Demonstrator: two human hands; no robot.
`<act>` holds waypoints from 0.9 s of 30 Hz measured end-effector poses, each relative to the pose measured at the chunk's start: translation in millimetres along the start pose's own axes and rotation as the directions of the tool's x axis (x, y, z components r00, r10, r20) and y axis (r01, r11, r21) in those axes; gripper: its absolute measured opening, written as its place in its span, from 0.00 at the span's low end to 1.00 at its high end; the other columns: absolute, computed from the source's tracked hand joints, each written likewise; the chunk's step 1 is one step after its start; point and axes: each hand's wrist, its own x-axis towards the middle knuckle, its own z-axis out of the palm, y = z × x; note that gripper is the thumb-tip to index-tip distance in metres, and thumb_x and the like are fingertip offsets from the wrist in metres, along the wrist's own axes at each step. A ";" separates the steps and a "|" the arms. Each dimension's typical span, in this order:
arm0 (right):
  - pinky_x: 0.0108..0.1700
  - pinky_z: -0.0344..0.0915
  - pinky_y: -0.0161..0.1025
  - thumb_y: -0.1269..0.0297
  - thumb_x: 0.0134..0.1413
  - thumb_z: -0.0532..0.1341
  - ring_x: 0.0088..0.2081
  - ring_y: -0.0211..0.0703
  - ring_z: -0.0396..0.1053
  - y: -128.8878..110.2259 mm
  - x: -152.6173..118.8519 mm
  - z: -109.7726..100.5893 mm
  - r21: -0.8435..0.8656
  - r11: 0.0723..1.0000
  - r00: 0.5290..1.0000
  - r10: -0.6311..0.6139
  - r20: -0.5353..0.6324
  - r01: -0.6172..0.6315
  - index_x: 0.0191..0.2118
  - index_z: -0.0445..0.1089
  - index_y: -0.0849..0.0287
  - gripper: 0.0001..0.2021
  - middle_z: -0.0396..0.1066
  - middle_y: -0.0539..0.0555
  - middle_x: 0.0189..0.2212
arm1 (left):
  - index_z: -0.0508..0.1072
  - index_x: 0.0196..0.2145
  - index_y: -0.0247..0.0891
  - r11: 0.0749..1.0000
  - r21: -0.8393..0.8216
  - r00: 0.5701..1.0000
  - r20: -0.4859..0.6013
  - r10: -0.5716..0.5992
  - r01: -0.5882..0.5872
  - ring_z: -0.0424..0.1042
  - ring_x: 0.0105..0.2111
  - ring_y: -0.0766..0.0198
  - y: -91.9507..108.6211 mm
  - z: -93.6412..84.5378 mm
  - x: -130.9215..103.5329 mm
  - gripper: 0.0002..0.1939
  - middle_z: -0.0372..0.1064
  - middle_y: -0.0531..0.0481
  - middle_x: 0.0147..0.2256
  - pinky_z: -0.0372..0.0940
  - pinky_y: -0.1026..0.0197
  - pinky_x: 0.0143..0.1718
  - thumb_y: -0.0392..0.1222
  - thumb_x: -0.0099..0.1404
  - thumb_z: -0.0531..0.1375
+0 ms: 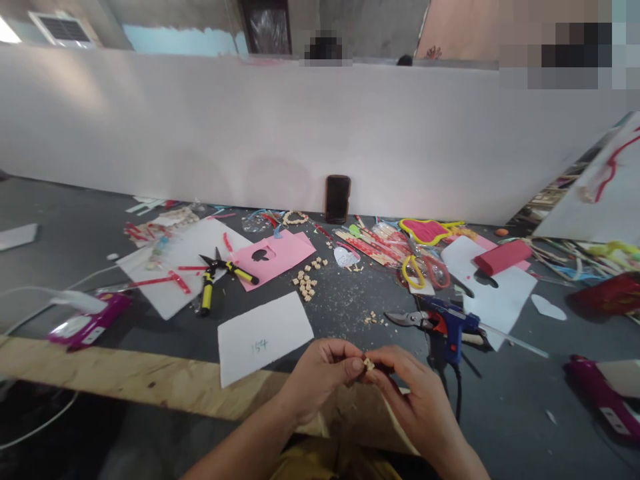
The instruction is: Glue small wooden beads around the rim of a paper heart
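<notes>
The left hand (320,370) and the right hand (410,390) met at the near edge of the table, fingertips pinched together on a small pale wooden bead piece (369,364). Both hands were closed narrow around it, the left thumb pressing from one side and the right fingers from the other, so the piece sat exactly between them, neither hand nearer than the other. It was too small to tell its long axis.

Just beyond the right hand lay a blue hot glue gun (453,323), nozzle pointing left, with silver-bladed pruning shears (410,319) touching it on that side. Beyond the left hand lay a white paper slip (265,337) with faint writing, resting partly over the pale wooden plank (125,373) along the table's front. Further out, a scatter of loose wooden beads (306,283) lay ahead and slightly left of the hands, near a pink card (275,257) with a dark cut-out and yellow-handled snips (220,273). A dark phone (337,199) leaned upright against the white partition (250,127).
</notes>
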 end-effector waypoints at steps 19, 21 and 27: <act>0.34 0.68 0.32 0.68 0.57 0.56 0.33 0.38 0.71 2.3 3.0 3.0 0.007 1.000 1.000 -0.004 0.001 0.004 0.39 0.69 0.55 0.06 0.73 0.52 0.31 | 0.74 0.24 0.31 1.000 -0.009 0.999 -0.048 -0.013 0.012 0.60 0.21 0.72 1.4 -0.3 4.2 0.17 0.68 0.52 0.20 0.53 0.68 0.26 0.49 0.47 0.70; 0.34 0.68 0.32 0.68 0.57 0.55 0.33 0.38 0.71 2.2 3.6 2.9 0.003 1.000 1.000 -0.001 0.005 0.001 0.38 0.69 0.55 0.06 0.74 0.52 0.31 | 0.74 0.24 0.31 1.000 -0.011 0.999 -0.043 -0.010 0.009 0.61 0.22 0.72 1.2 0.3 4.9 0.17 0.69 0.52 0.20 0.54 0.68 0.27 0.49 0.47 0.70; 0.33 0.69 0.32 0.67 0.57 0.55 0.32 0.38 0.72 2.2 3.1 4.0 0.000 1.000 1.000 0.019 0.003 -0.019 0.37 0.69 0.56 0.07 0.74 0.53 0.30 | 0.73 0.25 0.32 1.000 0.008 0.998 -0.056 -0.015 0.016 0.62 0.22 0.71 -1.0 -0.3 6.3 0.18 0.69 0.52 0.21 0.55 0.67 0.27 0.50 0.47 0.70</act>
